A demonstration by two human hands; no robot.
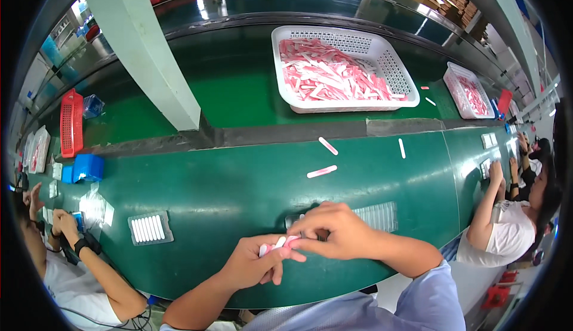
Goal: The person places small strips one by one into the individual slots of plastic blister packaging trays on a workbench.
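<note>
From my remote seat I have the head view alone; in it my left hand [253, 263] is curled around a few pink-and-white strips [278, 244], which lie side by side across its fingers; my right hand [335, 228] meets it from the right, thumb and forefinger pinched on the pink end of the bunch; so the strips sit between the two hands, low in the view, just above the green table [227, 182].

Just beyond and to the right of the grip, partly hidden by my right hand, I see a clear ribbed tray [382, 214]; well to the left of the grip rests another clear tray [169, 235], with a row of white sticks [148, 228] in it; ahead of the grip lie two loose strips [322, 171], apart from each other, and a white stick [401, 148] farther to the right.

Farther ahead, past the dark ledge [286, 133], stands a white basket [391, 71] heaped with more pink and white pieces [334, 77]; far left of the grip are a blue box [88, 167] and a red basket [71, 125]; one co-worker [89, 271] sits to the left of me, another [507, 229] to the right.
</note>
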